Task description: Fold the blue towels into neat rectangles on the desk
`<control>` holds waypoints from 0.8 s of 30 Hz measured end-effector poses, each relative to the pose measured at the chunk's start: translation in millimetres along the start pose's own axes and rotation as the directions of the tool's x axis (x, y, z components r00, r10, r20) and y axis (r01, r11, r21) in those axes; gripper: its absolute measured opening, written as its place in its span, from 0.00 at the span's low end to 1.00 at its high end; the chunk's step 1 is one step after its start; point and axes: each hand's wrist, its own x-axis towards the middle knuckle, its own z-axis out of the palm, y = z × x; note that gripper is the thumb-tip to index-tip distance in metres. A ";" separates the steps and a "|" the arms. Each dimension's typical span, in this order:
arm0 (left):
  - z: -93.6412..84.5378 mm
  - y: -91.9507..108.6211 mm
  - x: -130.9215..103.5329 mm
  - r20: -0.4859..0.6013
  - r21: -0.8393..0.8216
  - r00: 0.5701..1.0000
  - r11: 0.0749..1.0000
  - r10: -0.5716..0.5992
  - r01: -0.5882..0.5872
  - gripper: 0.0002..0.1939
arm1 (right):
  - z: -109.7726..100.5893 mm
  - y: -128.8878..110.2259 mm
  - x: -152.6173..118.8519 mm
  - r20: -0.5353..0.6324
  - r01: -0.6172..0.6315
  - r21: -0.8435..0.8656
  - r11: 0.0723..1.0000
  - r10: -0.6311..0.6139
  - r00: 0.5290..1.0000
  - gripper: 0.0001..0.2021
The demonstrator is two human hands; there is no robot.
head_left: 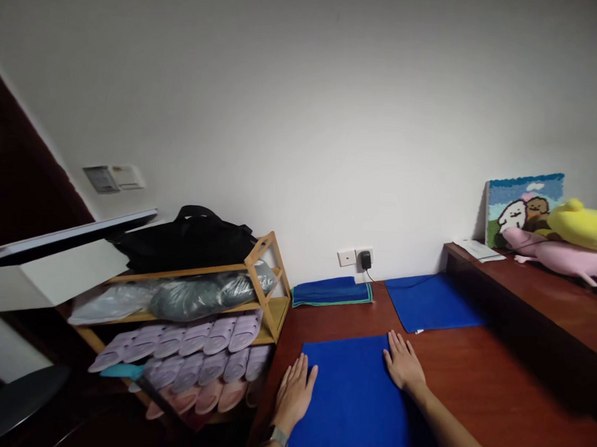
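Observation:
A blue cloth (352, 400) lies spread flat on the reddish-brown wooden table (515, 375) in front of me. My left hand (296, 391) rests flat at its left edge, fingers stretched out and holding nothing. At the right edge, near the far corner, lies my right hand (404, 362), also flat with its fingers extended. Behind them, by the wall, is a folded stack of blue cloth (332, 292) with green edging. Another blue cloth (434, 303) with a small white tag lies flat farther right. The near end of the spread cloth runs out of view.
Left of the table stands a wooden rack (270, 289) with rows of slippers (217, 336), plastic-wrapped items and a black bag (192, 241). A plugged-in adapter (365, 259) trails a cable. On a raised surface at right sit plush toys (557, 254) and a fluffy picture (524, 202).

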 end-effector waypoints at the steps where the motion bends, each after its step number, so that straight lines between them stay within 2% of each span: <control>1: -5.2 11.0 4.9 -0.027 0.022 1.000 1.000 -0.010 0.011 0.40 | -0.4 -0.3 -0.2 0.001 0.001 0.005 1.000 -0.001 1.000 0.37; 3: -13.1 45.7 15.6 -0.088 0.044 0.996 0.999 0.013 -0.009 0.41 | -0.9 -0.8 -0.3 0.000 0.003 0.015 1.000 -0.003 1.000 0.37; 6: -9.6 117.9 28.4 -0.047 -0.021 0.978 0.979 0.203 -0.204 0.40 | -1.4 -0.2 -0.2 0.006 0.000 0.015 1.000 0.000 1.000 0.37; 9: 12.0 183.1 34.0 0.012 -0.108 0.922 0.917 0.387 -0.383 0.37 | -0.8 2.4 -0.2 0.024 0.023 -0.020 1.000 -0.022 0.999 0.35; 11: 28.7 208.4 34.9 0.055 -0.156 0.904 0.898 0.423 -0.411 0.38 | 0.5 4.6 0.1 0.036 0.066 -0.045 0.997 -0.064 0.997 0.33; 12: 35.5 214.2 35.0 0.073 -0.174 0.904 0.898 0.422 -0.405 0.38 | 1.4 5.5 0.4 0.036 0.079 -0.053 0.995 -0.078 0.996 0.33; 14: 43.8 212.5 35.3 0.089 -0.193 0.907 0.900 0.413 -0.391 0.39 | 3.5 6.2 1.4 0.018 0.072 -0.050 0.996 -0.071 0.997 0.33; 16: 43.9 194.8 36.2 0.085 -0.188 0.911 0.904 0.404 -0.384 0.39 | 5.6 5.6 2.8 -0.003 0.033 -0.031 0.999 -0.033 0.999 0.34; 18: 36.6 164.7 37.8 0.077 -0.161 0.927 0.922 0.366 -0.351 0.39 | 7.2 4.5 3.9 -0.016 0.010 -0.006 1.000 -0.010 1.000 0.35; 21: 18.4 107.4 40.5 0.072 -0.100 0.968 0.968 0.240 -0.232 0.41 | 8.2 3.6 4.2 -0.017 -0.002 0.010 1.000 0.002 1.000 0.37; 24: 2.8 55.3 41.2 0.076 -0.037 0.989 0.992 0.124 -0.121 0.43 | 8.7 3.8 3.4 -0.015 -0.004 -0.001 1.000 0.004 1.000 0.38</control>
